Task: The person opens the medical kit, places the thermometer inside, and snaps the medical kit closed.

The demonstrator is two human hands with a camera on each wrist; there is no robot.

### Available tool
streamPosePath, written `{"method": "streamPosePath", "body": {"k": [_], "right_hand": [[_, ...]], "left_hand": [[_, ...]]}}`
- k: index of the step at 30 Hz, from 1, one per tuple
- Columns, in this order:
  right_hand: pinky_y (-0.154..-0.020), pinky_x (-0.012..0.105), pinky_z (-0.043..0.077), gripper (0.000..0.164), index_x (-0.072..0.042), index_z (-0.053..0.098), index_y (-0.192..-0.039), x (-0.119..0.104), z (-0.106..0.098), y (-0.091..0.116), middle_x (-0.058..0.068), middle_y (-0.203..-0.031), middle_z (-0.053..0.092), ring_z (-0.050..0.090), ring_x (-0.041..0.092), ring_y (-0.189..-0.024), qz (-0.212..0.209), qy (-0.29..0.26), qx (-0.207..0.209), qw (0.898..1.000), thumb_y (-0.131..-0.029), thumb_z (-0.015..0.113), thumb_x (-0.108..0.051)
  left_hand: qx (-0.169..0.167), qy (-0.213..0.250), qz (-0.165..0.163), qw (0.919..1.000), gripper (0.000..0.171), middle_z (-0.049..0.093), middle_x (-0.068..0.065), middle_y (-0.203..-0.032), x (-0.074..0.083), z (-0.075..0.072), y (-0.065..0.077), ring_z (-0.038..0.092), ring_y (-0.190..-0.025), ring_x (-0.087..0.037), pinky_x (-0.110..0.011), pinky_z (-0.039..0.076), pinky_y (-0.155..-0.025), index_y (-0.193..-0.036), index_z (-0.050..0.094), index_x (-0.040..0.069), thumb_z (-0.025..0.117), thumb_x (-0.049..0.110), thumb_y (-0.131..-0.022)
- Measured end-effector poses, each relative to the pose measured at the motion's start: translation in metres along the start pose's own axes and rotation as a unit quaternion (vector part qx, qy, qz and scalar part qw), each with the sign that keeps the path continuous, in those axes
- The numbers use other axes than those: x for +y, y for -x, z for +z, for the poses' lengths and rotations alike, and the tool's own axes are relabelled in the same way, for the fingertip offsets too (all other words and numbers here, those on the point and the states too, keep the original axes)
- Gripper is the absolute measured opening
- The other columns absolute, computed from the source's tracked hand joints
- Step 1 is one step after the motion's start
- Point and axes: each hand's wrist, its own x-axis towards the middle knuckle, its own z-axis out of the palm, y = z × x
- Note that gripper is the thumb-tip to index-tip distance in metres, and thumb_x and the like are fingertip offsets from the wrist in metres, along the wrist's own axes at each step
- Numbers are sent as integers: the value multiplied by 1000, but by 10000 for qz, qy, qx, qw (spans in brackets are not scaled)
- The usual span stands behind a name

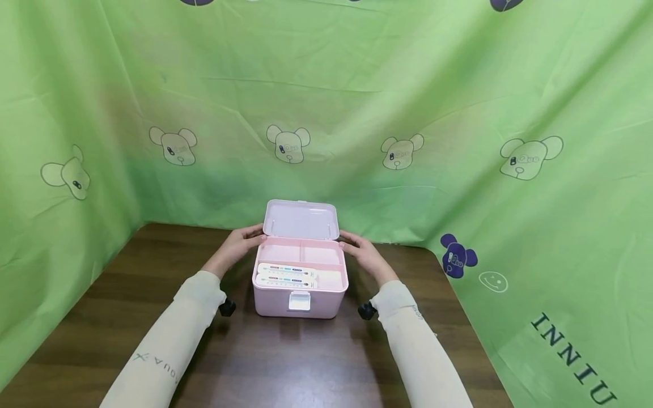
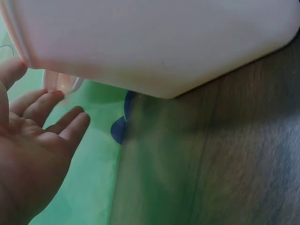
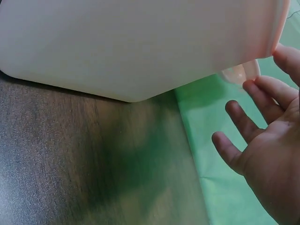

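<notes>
A pink storage box [image 1: 301, 306] stands on the table with its hinged lid [image 1: 301, 220] raised at the back. Inside is a pink tray [image 1: 322, 256] with dividers, and two white thermometer-like cases [image 1: 287, 276] lie side by side at its front left. My left hand [image 1: 236, 245] is at the box's back left corner, thumb at the rim and fingers reaching to the lid's edge. Mirroring it, my right hand [image 1: 366, 255] touches the back right corner. In both wrist views the fingers [image 2: 75, 129] are extended, and the thumb tip [image 3: 286, 58] meets the rim.
A white clasp [image 1: 299, 301] hangs on the box's front. The brown wooden table [image 1: 301, 362] reaches back to a green cloth [image 1: 336, 73] printed with bear heads, which also covers both sides. Dark wrist devices [image 1: 227, 307] sit under the white sleeves [image 1: 168, 345].
</notes>
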Motion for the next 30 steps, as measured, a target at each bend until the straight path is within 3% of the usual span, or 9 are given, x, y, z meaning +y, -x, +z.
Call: {"method": "streamPosePath", "body": {"k": [7,17,24,30], "right_hand": [[-118,55,35,64,-6,40,-157,-10,-1,0,30,-152,45,42,42,-141,56,-182,121,9997,-100,67,-15],[-107,54,46,65,-15,55,-150,-2,7,0,24,-148,51,49,49,-133,-417,92,1020,9939,-91,80,-20],[-118,51,31,59,-9,61,-143,2,16,1,13,-150,55,46,32,-137,-1235,385,1727,9764,-88,82,-11],[-118,56,31,52,4,65,-132,-10,30,10,25,-140,60,47,40,-136,-1867,367,2396,9520,-82,81,5]], "left_hand": [[71,445,286,9986,65,49,-17,-155,2,0,-2,45,-144,-33,-50,40,-117,-157,42,9,70,20,-99],[544,533,415,9962,66,54,-11,-151,3,3,0,48,-143,-28,-48,43,-115,-152,51,17,78,19,-92],[1116,639,701,9892,60,62,-11,-143,-1,8,2,53,-139,-23,-43,47,-111,-144,62,15,83,18,-88],[1590,643,1184,9780,53,68,-15,-133,-5,14,6,61,-131,-26,-42,50,-107,-135,68,7,85,15,-86]]}}
